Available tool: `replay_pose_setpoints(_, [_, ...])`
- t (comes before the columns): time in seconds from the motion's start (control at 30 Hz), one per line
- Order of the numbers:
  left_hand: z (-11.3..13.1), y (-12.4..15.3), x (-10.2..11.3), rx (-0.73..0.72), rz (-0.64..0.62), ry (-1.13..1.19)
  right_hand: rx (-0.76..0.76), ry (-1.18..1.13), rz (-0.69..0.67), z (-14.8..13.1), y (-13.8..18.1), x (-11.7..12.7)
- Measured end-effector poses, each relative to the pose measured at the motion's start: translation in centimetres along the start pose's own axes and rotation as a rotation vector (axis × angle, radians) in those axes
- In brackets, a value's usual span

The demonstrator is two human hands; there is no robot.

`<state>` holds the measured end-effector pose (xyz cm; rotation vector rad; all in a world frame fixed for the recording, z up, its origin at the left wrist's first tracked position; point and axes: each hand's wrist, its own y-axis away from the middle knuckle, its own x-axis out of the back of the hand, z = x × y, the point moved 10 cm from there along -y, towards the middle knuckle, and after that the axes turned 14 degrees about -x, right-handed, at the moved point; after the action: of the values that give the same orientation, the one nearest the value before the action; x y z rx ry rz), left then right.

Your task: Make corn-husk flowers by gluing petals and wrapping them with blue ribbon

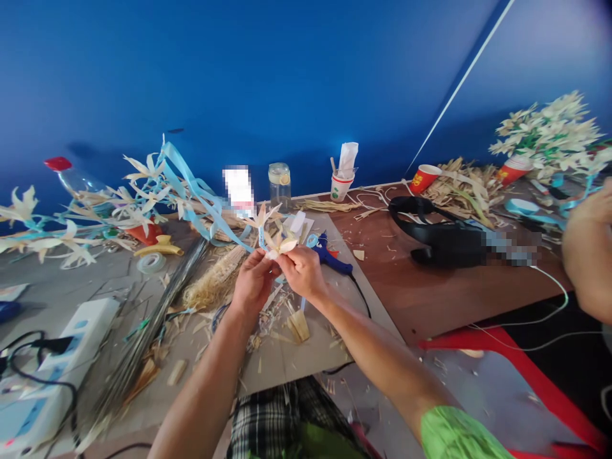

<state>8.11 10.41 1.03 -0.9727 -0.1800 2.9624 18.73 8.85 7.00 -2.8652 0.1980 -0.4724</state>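
Note:
Both of my hands meet over the middle of the worktable, pinched on a small cream straw flower (281, 244) with pointed petals. My left hand (253, 282) grips it from the left, fingers closed under the petals. My right hand (302, 271) pinches it from the right. A light blue ribbon (210, 210) runs from the flower up to the left, with more cream flowers along it. A second flower (262, 217) stands just above the one I hold. Straw scraps (268, 319) lie on the grey board below my hands.
A blue glue gun (329, 255) lies right of my hands. A power strip (57, 357) sits at the left, a wire bundle (153, 312) beside it. Cups (340, 186), a jar (280, 185) and a black bag (444, 239) stand behind. Another person's arm (590, 255) is at the right edge.

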Motion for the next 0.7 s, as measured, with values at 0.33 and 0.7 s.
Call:
replay_pose_setpoints(0.33, [-0.2,0.7,-1.3,0.073,-0.045,0.237,0.06,-0.232,0.023,0.0,0.4,0.5])
replay_pose_setpoints(0.7, [0.2,1.3,-2.1,0.122,-0.122,0.253,0.062,-0.254,0.023,0.0,-0.2,1.2])
